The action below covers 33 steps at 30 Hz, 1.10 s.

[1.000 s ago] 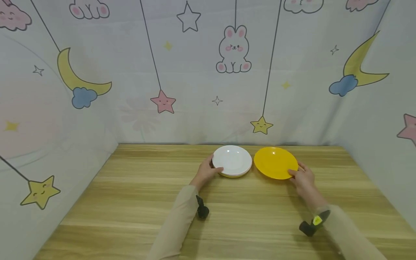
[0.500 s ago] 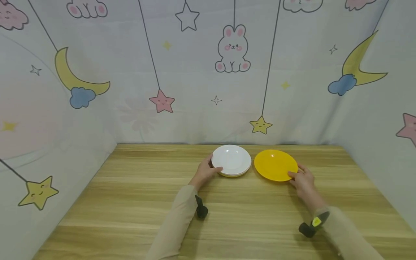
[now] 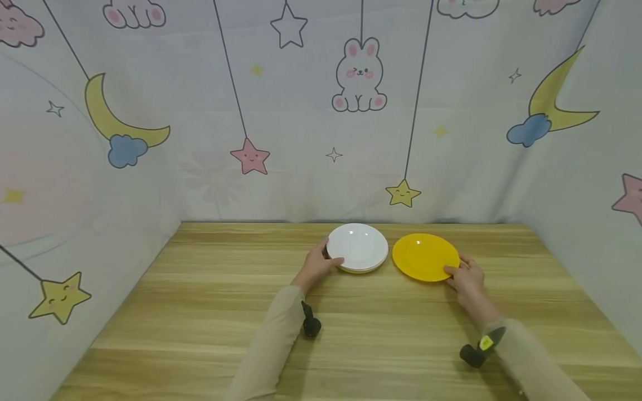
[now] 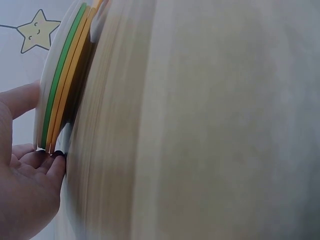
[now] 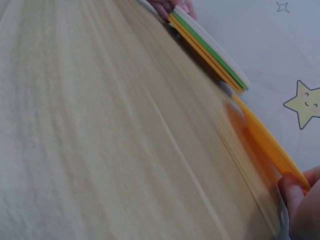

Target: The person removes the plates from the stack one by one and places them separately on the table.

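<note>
In the head view my left hand grips the left rim of a stack of plates, thumb over the top and fingers below. A white plate tops this stack. Seen edge-on in the left wrist view, a green plate lies beneath it, with orange-yellow plates at the bottom. My right hand pinches the right rim of a single yellow plate, held just right of the stack with a narrow gap between. The right wrist view shows that yellow plate edge-on, close over the table.
The wood-grain table runs back to a pale curtain printed with rabbits, moons and stars. Similar printed cloth closes in both sides. A small black camera is strapped to the left wrist, another to the right.
The yellow plate has come down and slightly toward me in the right hand. The left hand and the stack have stayed in place.
</note>
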Tool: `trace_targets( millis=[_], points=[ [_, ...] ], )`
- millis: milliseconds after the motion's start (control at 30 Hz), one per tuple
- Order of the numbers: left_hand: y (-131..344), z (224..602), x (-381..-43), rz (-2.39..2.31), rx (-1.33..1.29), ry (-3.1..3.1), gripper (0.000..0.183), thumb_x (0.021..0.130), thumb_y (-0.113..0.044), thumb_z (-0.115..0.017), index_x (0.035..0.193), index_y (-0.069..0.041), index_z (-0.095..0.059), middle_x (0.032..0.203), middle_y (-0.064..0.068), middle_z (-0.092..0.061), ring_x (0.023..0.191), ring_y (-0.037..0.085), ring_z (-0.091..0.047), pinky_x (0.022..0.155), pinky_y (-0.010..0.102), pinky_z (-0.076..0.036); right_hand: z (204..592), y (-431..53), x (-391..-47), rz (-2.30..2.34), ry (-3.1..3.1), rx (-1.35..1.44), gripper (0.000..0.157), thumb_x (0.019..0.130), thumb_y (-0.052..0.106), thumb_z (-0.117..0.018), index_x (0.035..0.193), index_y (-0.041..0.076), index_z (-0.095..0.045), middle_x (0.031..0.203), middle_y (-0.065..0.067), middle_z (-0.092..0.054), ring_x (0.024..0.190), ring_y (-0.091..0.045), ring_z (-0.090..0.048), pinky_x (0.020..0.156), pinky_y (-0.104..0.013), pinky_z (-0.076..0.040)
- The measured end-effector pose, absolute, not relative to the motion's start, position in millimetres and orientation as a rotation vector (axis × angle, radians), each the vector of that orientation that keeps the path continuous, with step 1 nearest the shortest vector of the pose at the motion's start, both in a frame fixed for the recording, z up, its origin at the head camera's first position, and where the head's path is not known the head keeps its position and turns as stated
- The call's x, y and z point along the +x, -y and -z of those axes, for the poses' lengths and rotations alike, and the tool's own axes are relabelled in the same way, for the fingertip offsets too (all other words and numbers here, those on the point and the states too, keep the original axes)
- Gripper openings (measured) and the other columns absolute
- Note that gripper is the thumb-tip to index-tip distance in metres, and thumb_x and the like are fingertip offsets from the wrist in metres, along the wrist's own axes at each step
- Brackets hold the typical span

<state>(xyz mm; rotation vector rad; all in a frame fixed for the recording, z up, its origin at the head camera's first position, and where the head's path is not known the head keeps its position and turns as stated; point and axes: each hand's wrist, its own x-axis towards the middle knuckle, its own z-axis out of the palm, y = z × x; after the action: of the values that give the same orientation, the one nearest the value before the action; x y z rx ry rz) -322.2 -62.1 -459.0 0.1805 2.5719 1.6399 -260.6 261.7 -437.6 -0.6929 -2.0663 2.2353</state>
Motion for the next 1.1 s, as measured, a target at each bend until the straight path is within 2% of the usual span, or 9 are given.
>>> trace_targets(
  millis=[133,267,367,467,900,1100],
  points=[
    [63,460,-323,-1.642,0.177,-2.566,0.079,0.08,-0.019,-0.07,0.141,0.002,-0.025,0.143,0.018,-0.031,0.13,0.026,-0.033,0.105,0.034,-0.032,439,-262,-262,-2.157,2.11,-0.648,0.067,0.088,-0.004,-0.048,0.145,0.003,-0.012,0.147,-0.017,-0.021,0.12,-0.023,-0.041,0.071,-0.014,-0.051],
    [63,460,-323,-1.639,0.185,-2.569,0.079,0.08,-0.02,-0.07,0.141,0.003,-0.025,0.143,0.018,-0.03,0.13,0.026,-0.032,0.106,0.034,-0.031,439,-264,-261,-2.054,2.176,-0.582,0.066,0.087,-0.003,-0.05,0.143,-0.002,-0.015,0.143,-0.023,-0.028,0.096,-0.012,-0.053,0.067,-0.014,-0.052],
    [62,459,-323,-1.639,0.187,-2.57,0.079,0.08,-0.019,-0.069,0.141,0.003,-0.024,0.143,0.019,-0.03,0.13,0.026,-0.032,0.106,0.034,-0.031,439,-265,-261,-1.989,2.219,-0.537,0.065,0.087,-0.003,-0.051,0.142,-0.004,-0.017,0.139,-0.027,-0.033,0.077,0.002,-0.052,0.065,-0.014,-0.052],
    [62,458,-323,-1.629,0.176,-2.577,0.078,0.081,-0.019,-0.069,0.141,0.003,-0.024,0.143,0.019,-0.031,0.129,0.026,-0.034,0.106,0.034,-0.032,440,-267,-261,-1.923,2.268,-0.519,0.064,0.086,-0.002,-0.053,0.141,-0.005,-0.02,0.135,-0.029,-0.036,0.067,0.008,-0.05,0.063,-0.015,-0.053],
    [61,459,-323,-1.619,0.161,-2.582,0.078,0.081,-0.019,-0.069,0.141,0.004,-0.025,0.143,0.019,-0.031,0.129,0.027,-0.034,0.105,0.035,-0.032,444,-274,-263,-1.79,2.378,-0.516,0.061,0.084,0.002,-0.058,0.136,-0.009,-0.03,0.13,-0.027,-0.04,0.073,0.002,-0.048,0.062,-0.013,-0.052],
    [61,460,-324,-1.62,0.154,-2.577,0.078,0.081,-0.019,-0.069,0.141,0.003,-0.024,0.143,0.019,-0.031,0.129,0.027,-0.034,0.105,0.035,-0.032,448,-279,-265,-1.77,2.389,-0.511,0.057,0.083,0.0,-0.058,0.133,-0.012,-0.035,0.129,-0.029,-0.041,0.069,0.006,-0.048,0.061,-0.012,-0.051]
  ],
)
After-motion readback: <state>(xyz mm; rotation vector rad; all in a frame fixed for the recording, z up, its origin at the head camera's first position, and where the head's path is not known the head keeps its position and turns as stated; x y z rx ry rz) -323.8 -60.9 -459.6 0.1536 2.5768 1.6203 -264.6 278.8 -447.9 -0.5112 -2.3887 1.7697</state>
